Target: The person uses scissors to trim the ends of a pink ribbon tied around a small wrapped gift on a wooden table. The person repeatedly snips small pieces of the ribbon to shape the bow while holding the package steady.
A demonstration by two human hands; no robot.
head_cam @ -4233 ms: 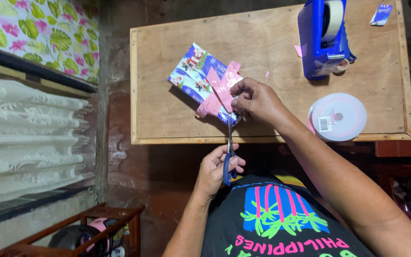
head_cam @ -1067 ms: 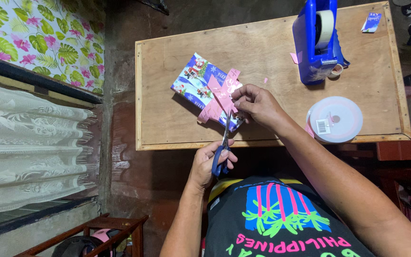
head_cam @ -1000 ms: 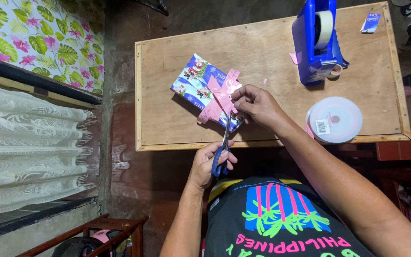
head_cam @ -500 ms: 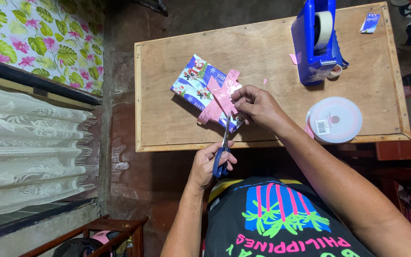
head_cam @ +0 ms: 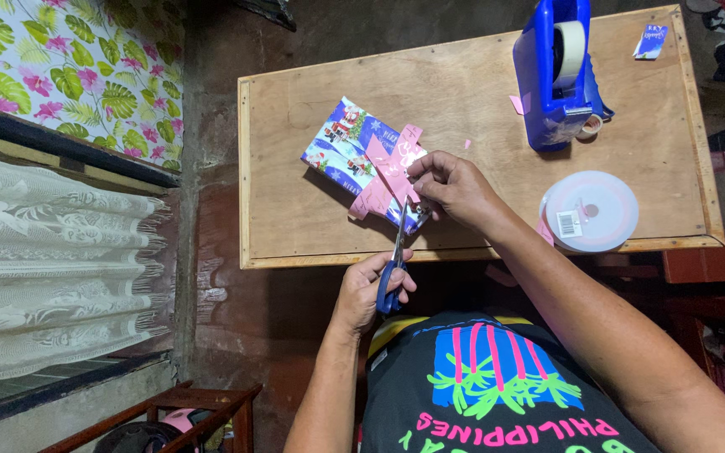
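1. Little has been moved since the earlier frames: the blue-handled scissors (head_cam: 395, 267) are kept in the same spot, and the ribbon end is pinched just as before.
2. A small box wrapped in blue holiday paper (head_cam: 351, 149) is laid on the bare wooden table (head_cam: 463, 101), just past the fingertips of the right hand (head_cam: 455, 186).
3. A pink ribbon bow (head_cam: 389, 170) is tied across the box, and one end of it is pinched by the closed fingers of the right hand.
4. The scissors are gripped by the left hand (head_cam: 368, 289), with the fingers curled shut through the blue handles.
5. The thin blades are pointed up from the left hand toward the ribbon end, right beside the right fingertips.
6. It cannot be told whether the blades are open or shut, because they are too thin to be seen well.
7. The ribbon end looks to be getting trimmed, so this is judged to be the cutting step.
8. A clean snip would call for the ribbon to be held tight and the blades to be kept away from the pinching fingers.
9. A big blue plastic tape holder (head_cam: 557, 75) is set well past the right hand, and a roll of clear tape is held inside it.
10. A round white spool of pink ribbon (head_cam: 590, 210) is laid beside the right wrist.
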